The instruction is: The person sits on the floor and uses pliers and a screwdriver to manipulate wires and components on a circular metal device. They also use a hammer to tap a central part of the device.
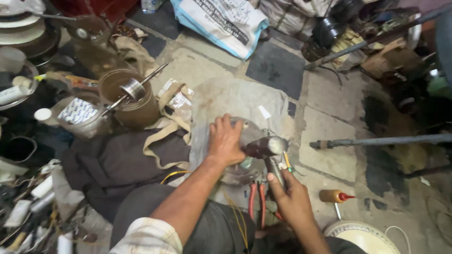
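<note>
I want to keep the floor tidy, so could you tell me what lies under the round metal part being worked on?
The round metal part rests on a grey cloth spread over the stone floor. The left hand covers part of it, and the floor directly beneath is hidden.
</note>
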